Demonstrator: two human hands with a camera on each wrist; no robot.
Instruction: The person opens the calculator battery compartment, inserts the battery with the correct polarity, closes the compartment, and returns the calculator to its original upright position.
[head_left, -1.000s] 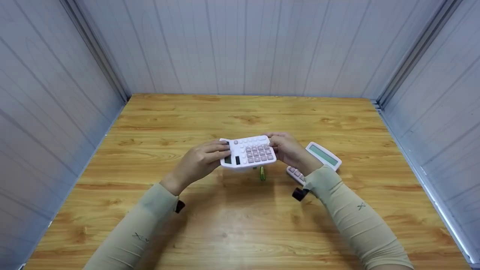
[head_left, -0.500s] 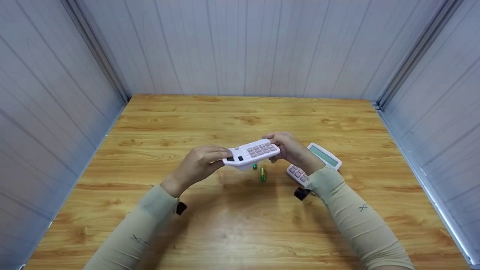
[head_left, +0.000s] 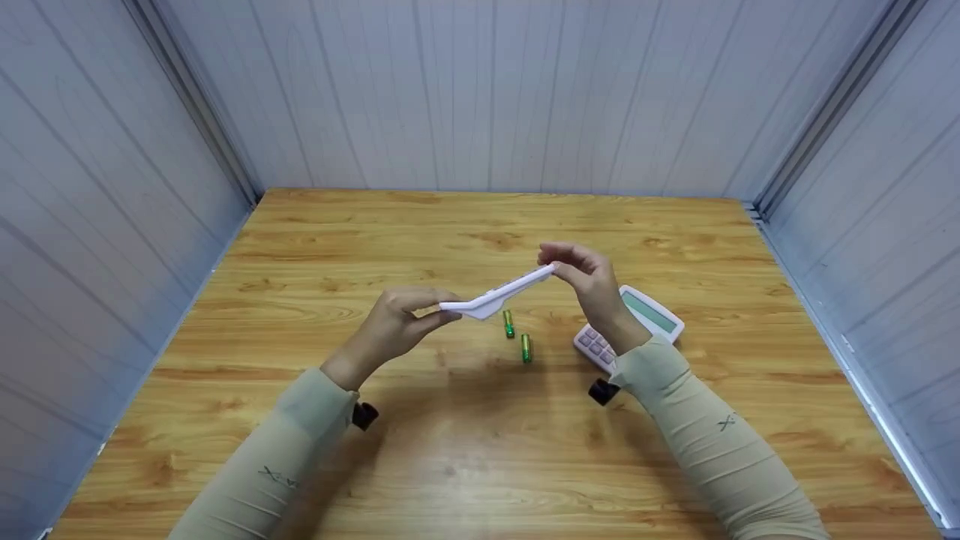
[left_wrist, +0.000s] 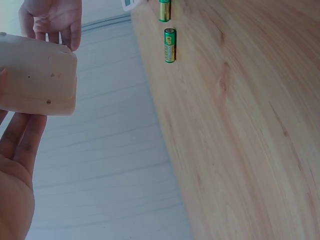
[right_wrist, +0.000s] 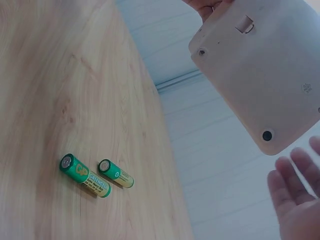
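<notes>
My left hand [head_left: 397,322] pinches a white calculator [head_left: 504,291] by its display end, thumb below and fingers above. It is held above the table, seen edge-on in the head view, its far end tilted up. My right hand [head_left: 596,285] is at that raised end, thumb at the edge and the other fingers loosely extended. In the right wrist view the right fingers [right_wrist: 295,180] stand apart from the calculator's pale underside [right_wrist: 260,80], where a small battery-cover latch [right_wrist: 245,24] shows. Two green-and-gold batteries [head_left: 526,349] lie on the wood below.
A second calculator [head_left: 651,311], white with a green-grey screen and pinkish keys, lies by my right wrist and is partly covered by it. The wooden table [head_left: 465,465] is bounded by pale panel walls [head_left: 465,97] at the back and sides.
The calculator has tipped from showing its keys to edge-on, its right end rising. My right hand has moved up, its fingers loosening. Both batteries have come into full view.
</notes>
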